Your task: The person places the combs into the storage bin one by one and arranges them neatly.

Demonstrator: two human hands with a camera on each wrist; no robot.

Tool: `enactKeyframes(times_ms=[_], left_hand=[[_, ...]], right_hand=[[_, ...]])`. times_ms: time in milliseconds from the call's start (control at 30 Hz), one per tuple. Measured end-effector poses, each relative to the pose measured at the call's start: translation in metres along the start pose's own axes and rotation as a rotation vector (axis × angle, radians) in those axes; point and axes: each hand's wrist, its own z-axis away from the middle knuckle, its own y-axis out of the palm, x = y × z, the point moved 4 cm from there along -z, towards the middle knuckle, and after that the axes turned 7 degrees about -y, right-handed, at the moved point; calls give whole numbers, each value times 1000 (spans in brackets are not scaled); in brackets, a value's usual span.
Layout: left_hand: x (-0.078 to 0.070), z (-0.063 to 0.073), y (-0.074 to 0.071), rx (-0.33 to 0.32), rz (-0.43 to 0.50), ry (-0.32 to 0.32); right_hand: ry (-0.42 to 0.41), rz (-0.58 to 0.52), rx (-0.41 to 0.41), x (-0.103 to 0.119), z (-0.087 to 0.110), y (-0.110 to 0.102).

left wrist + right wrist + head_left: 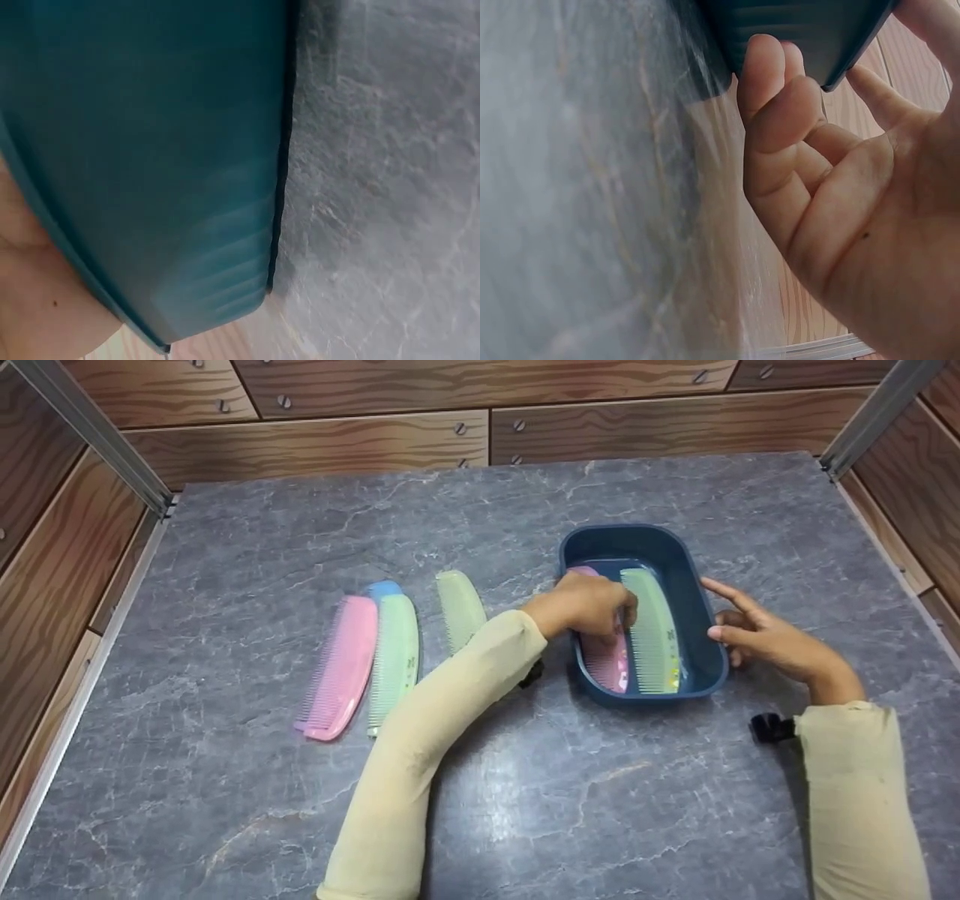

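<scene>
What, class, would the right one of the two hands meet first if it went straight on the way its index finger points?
The blue container, at its outer side wall. The right hand looks right up against it, though depth leaves contact uncertain.

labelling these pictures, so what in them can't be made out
Head: left hand hides the middle of the boxed pink comb; any grip is unclear.
Head: left sleeve hides the pale comb's lower end.
Head: green comb on the table covers most of the blue piece.
Head: its lettering is too small to read.
Left wrist: box wall hides the left hand's fingertips.
</scene>
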Motion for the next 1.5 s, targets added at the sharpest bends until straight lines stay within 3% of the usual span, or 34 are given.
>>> enactKeyframes(times_ms=[267, 533, 933, 1500], left_hand=[[13, 9, -16, -162, 95, 41], [45, 25, -32, -305, 266, -18], [99, 50, -38, -362, 505, -107], [170, 101, -23, -383, 727, -189]], right_hand=[[-12, -8, -5, 2, 0, -1], [-13, 5, 1, 1, -1, -1], [-12, -8, 1, 0, -2, 1], [-18, 20, 11, -1, -4, 0]])
